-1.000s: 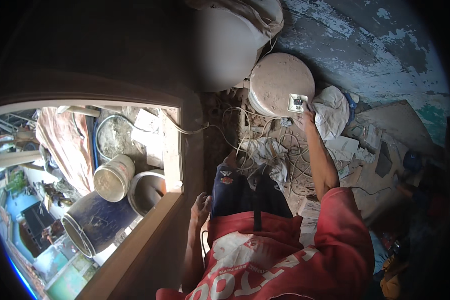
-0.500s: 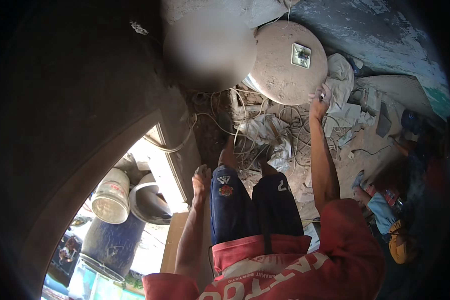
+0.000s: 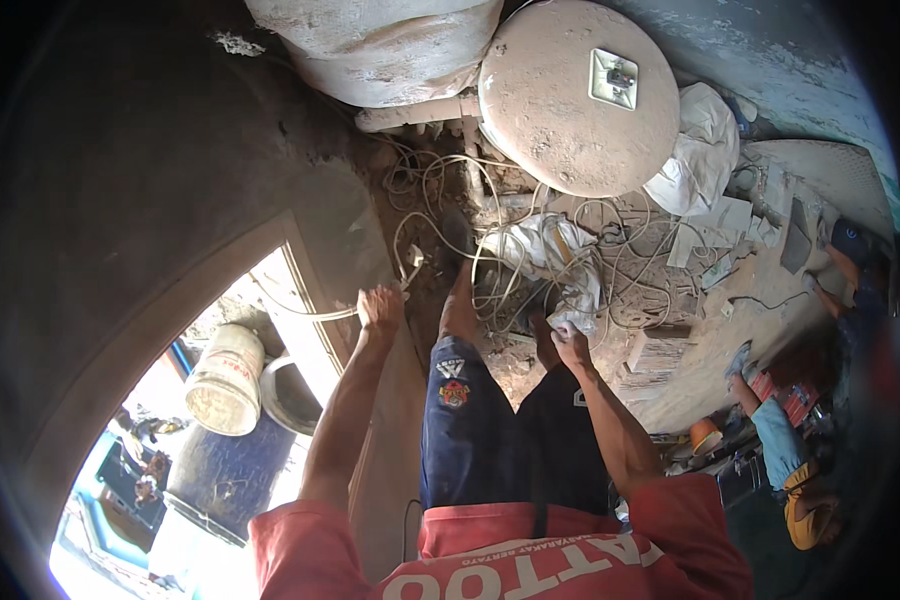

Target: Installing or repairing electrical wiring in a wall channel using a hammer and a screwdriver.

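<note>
White cable [image 3: 315, 312] was pinched in the left hand [image 3: 380, 308] beside the window frame [image 3: 305, 300], seemingly for pulling slack, while the right hand [image 3: 570, 345] was closed on crumpled cloth [image 3: 555, 255] below the round dusty disc [image 3: 575, 100].

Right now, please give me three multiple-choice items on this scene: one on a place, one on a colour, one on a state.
1. Where is the small square metal plate?
A. on the dusty round disc
B. on the white plastic bucket
C. in the left hand

2. What colour are the person's shorts?
A. green
B. dark blue
C. white

3. How is the pale thin cable at the left hand?
A. cut in pieces
B. gripped by the closed fingers
C. rolled on a spool

Answers: 1 A, the plate sits on the disc's face. 2 B, the cloth over both thighs is dark blue. 3 B, the fingers close round it.
</note>
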`<action>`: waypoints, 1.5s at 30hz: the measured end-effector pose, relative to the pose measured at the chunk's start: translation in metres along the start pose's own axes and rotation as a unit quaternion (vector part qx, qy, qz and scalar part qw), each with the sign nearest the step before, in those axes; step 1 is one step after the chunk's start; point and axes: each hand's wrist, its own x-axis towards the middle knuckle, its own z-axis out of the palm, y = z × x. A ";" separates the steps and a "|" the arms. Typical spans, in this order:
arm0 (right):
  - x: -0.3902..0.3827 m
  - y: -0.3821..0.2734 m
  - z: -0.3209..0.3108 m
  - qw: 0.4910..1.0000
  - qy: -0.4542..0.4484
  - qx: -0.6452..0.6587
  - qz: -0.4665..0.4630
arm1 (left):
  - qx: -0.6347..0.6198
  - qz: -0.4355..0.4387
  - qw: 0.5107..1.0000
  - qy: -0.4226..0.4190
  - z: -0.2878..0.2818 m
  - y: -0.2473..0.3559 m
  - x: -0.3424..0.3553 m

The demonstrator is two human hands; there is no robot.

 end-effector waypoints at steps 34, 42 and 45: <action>-0.226 -0.298 -0.120 0.820 -0.524 0.214 -0.081 | -0.966 0.057 0.240 0.084 -0.142 0.072 -0.277; -0.240 -0.334 -0.116 0.822 -0.514 0.212 -0.124 | -0.959 0.059 0.277 0.022 -0.174 0.031 -0.289; -0.246 -0.346 -0.114 0.825 -0.511 0.221 -0.097 | -0.962 0.076 0.257 0.044 -0.178 0.022 -0.286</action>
